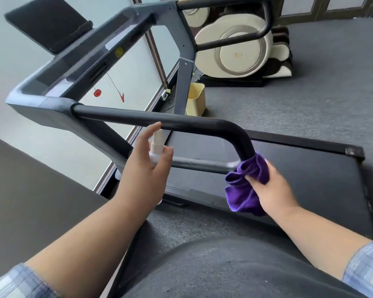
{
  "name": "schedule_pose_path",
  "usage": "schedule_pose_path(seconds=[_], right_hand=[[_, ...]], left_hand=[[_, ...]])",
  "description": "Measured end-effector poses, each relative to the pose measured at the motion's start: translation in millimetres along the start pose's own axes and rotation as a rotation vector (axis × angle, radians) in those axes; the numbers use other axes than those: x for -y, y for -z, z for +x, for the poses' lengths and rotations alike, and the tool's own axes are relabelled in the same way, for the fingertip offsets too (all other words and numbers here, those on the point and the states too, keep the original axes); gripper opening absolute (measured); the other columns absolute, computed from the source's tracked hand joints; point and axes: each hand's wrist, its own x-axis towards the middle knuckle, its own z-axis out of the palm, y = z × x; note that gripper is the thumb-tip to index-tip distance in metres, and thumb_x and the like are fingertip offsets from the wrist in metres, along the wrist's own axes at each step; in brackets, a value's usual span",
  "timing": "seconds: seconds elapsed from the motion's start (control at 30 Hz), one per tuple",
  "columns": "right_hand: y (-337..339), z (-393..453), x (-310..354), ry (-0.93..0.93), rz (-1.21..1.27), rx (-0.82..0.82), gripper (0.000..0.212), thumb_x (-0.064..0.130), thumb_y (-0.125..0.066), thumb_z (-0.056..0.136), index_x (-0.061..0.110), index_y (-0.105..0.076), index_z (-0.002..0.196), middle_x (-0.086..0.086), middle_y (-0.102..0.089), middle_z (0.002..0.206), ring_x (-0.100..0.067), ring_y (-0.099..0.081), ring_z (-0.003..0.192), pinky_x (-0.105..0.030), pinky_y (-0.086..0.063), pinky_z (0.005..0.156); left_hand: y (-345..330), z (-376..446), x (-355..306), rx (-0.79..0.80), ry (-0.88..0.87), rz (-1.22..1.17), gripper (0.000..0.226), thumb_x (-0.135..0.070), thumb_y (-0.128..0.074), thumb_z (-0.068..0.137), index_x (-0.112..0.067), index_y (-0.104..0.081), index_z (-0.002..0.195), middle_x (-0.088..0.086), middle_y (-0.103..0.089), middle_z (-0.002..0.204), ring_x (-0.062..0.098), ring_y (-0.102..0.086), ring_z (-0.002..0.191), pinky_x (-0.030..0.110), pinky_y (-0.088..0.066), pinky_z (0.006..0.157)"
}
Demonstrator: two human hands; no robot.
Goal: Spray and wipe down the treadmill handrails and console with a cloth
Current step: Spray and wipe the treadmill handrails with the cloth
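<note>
Across the middle of the view stands one treadmill [181,82], tilted by the wide lens; its belt [289,179] at 3 o'clock is cut by the near handrail and its far corner is hard to make out. One massage chair [235,50] at 1 o'clock is partly hidden behind the far handrail [265,20], and its top is cut off by the edge. Two handrails show: the far one and the near handrail [159,120], a black tube that bends down at 3 o'clock. One console [78,61] lies at 10 o'clock, with one dark tablet holder [50,22] above it. One yellow bin [195,100] stands behind the upright post, half hidden.

Two forearms enter from 6 o'clock. One purple cloth [243,188] is wrapped around the lower bend of the near handrail; the right hand [271,188] grips it, fingers curled into the folds. The left hand [146,162] holds one white spray bottle [156,145] just under the rail, with the index finger raised over the nozzle; the bottle's body is mostly hidden by the palm. Two red clips [97,92] hang under the console.
</note>
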Motion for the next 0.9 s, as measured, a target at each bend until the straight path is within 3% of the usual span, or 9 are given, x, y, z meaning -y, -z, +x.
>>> schedule_pose_path(seconds=[0.13, 0.23, 0.37, 0.4, 0.47, 0.53, 0.63, 0.73, 0.9], right_hand=[[1, -18, 7, -0.100, 0.087, -0.119, 0.049, 0.033, -0.070, 0.093, 0.034, -0.053, 0.139, 0.009, -0.067, 0.105, -0.019, -0.063, 0.102, -0.027, -0.040, 0.080], [12, -25, 35, -0.014, 0.134, -0.286, 0.045, 0.033, -0.072, 0.090, 0.035, -0.056, 0.132, 0.013, -0.064, 0.106, -0.011, -0.058, 0.100, -0.023, -0.038, 0.084], [20, -24, 78, 0.236, 0.111, -0.310, 0.048, 0.029, -0.074, 0.088, 0.039, -0.055, 0.130, 0.015, -0.064, 0.116, 0.006, -0.057, 0.103, -0.005, -0.037, 0.088], [19, -19, 86, 0.295, 0.054, -0.281, 0.052, 0.027, -0.075, 0.086, 0.034, -0.054, 0.133, 0.012, -0.063, 0.122, 0.001, -0.056, 0.111, -0.008, -0.037, 0.096], [12, -5, 101, 0.397, -0.135, -0.221, 0.065, 0.028, -0.077, 0.083, 0.024, -0.050, 0.143, 0.001, -0.059, 0.134, -0.018, -0.052, 0.125, -0.032, -0.039, 0.110], [3, 8, 117, 0.462, -0.305, -0.218, 0.071, 0.035, -0.076, 0.080, 0.022, -0.047, 0.145, -0.006, -0.058, 0.137, -0.030, -0.051, 0.126, -0.048, -0.040, 0.109], [-13, 15, 145, 0.539, -0.519, -0.283, 0.073, 0.039, -0.078, 0.076, 0.021, -0.052, 0.142, -0.010, -0.062, 0.130, -0.036, -0.055, 0.116, -0.050, -0.044, 0.101], [-34, 17, 176, 0.638, -0.717, -0.329, 0.067, 0.038, -0.080, 0.074, 0.021, -0.059, 0.135, -0.007, -0.067, 0.120, -0.035, -0.060, 0.106, -0.047, -0.044, 0.091], [-107, 37, 229, 0.697, -0.965, -0.190, 0.068, 0.043, -0.081, 0.075, 0.020, -0.059, 0.135, -0.005, -0.069, 0.116, -0.034, -0.065, 0.100, -0.045, -0.048, 0.086]], left_hand=[[3, 3, 5, 0.007, 0.009, 0.000, 0.042, -0.035, -0.055, 0.098, -0.060, -0.035, 0.125, -0.030, -0.042, 0.108, 0.004, -0.058, 0.095, 0.010, -0.038, 0.072], [7, 6, 14, 0.002, 0.021, 0.005, 0.044, -0.036, -0.055, 0.098, -0.058, -0.036, 0.131, -0.013, -0.048, 0.123, 0.013, -0.052, 0.117, 0.027, -0.038, 0.088], [14, 12, 25, -0.022, 0.011, -0.003, 0.043, -0.037, -0.056, 0.097, -0.058, -0.037, 0.129, -0.002, -0.053, 0.132, 0.021, -0.059, 0.105, 0.034, -0.045, 0.084], [17, 14, 28, -0.026, 0.013, -0.006, 0.043, -0.038, -0.056, 0.097, -0.059, -0.036, 0.129, -0.003, -0.053, 0.131, 0.022, -0.060, 0.103, 0.033, -0.046, 0.082], [24, 18, 36, -0.028, 0.008, -0.011, 0.044, -0.038, -0.055, 0.097, -0.059, -0.036, 0.129, -0.006, -0.052, 0.127, 0.019, -0.061, 0.099, 0.028, -0.044, 0.078], [34, 23, 46, -0.035, -0.005, -0.024, 0.044, -0.037, -0.056, 0.097, -0.060, -0.036, 0.129, -0.009, -0.052, 0.124, 0.016, -0.061, 0.092, 0.025, -0.042, 0.072], [52, 36, 62, -0.036, -0.012, -0.017, 0.044, -0.037, -0.056, 0.096, -0.061, -0.035, 0.127, -0.011, -0.053, 0.121, 0.005, -0.061, 0.085, 0.019, -0.041, 0.067], [73, 52, 79, -0.043, -0.001, -0.041, 0.045, -0.036, -0.057, 0.096, -0.063, -0.035, 0.125, -0.019, -0.055, 0.107, 0.005, -0.058, 0.078, 0.017, -0.042, 0.064], [109, 79, 109, -0.022, 0.016, -0.063, 0.042, -0.039, -0.056, 0.096, -0.067, -0.035, 0.119, -0.022, -0.054, 0.093, 0.003, -0.057, 0.085, 0.018, -0.044, 0.067]])
